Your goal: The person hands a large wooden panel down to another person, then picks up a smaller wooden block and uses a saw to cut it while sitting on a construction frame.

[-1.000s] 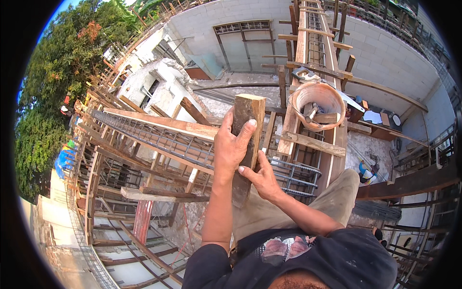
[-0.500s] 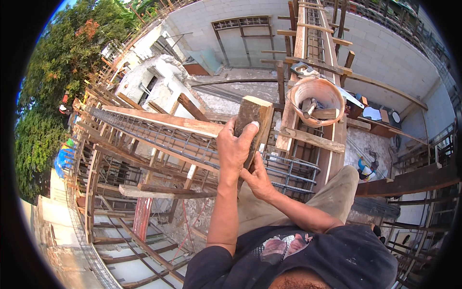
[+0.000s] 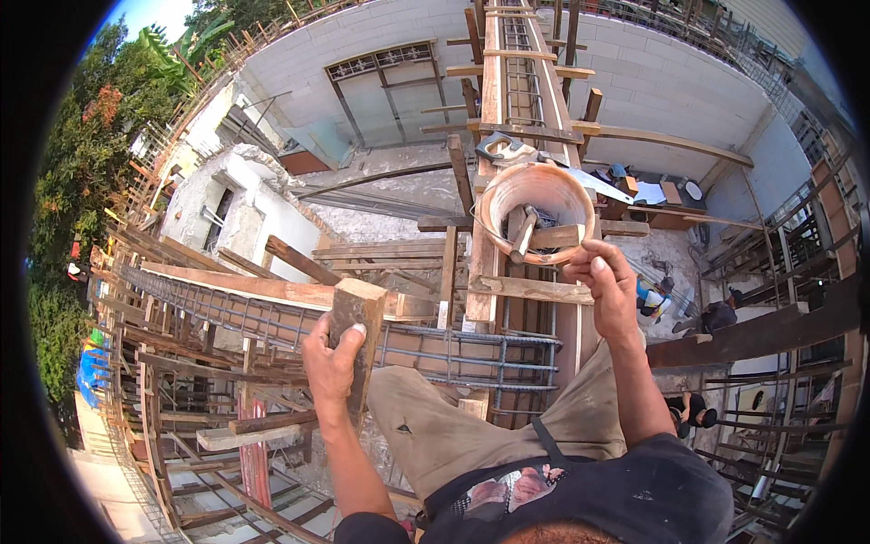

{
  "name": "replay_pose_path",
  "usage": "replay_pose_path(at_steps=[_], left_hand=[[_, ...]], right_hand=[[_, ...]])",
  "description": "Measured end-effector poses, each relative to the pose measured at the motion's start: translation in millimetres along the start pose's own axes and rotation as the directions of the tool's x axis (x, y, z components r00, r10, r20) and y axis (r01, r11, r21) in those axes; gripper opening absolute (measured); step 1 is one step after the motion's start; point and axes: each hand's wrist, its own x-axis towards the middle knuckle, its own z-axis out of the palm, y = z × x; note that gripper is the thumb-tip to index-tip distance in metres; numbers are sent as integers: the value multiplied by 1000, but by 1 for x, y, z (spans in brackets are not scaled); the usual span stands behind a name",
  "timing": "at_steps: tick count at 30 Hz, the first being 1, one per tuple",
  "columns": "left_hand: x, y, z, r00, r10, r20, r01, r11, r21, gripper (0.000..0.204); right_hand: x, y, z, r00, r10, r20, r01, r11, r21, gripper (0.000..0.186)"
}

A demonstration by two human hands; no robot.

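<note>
A short wooden board point(image 3: 359, 313) stands on end in my left hand point(image 3: 331, 363), its thumb pressed across the face and the fingers wrapped round the far side. My right hand point(image 3: 607, 286) is raised beside the near right rim of an orange-brown bucket point(image 3: 507, 195). Its fingers are loosely bent and apart, and I see nothing in them. Inside the bucket lie a wooden tool handle point(image 3: 523, 238), a piece of wood point(image 3: 555, 238) and some small dark items too hard to make out. A handsaw point(image 3: 504, 147) lies behind the bucket, its blade reaching to the right.
Wooden formwork point(image 3: 494, 100) with a rebar cage runs away ahead of me; another rebar cage point(image 3: 453, 358) crosses in front of my legs. A short crosspiece point(image 3: 535, 289) lies before the bucket. Far below are the floor and several people point(image 3: 716, 315). Timber scaffolding point(image 3: 208, 422) fills the left.
My right hand has let go of the board and moved right to the bucket. My left hand has kept the board and lowered it to the left. The view has shifted right.
</note>
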Motion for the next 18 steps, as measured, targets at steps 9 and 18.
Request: replay_pose_path(at_steps=[9,18], left_hand=[[-4,-86,41,973,-201,111,169,955,243,48],[26,-106,66,921,-364,142,291,881,372,46]], right_hand=[[248,57,-126,971,213,-111,-237,773,-589,34],[351,190,-184,889,446,-101,-137,49,-989,54]])
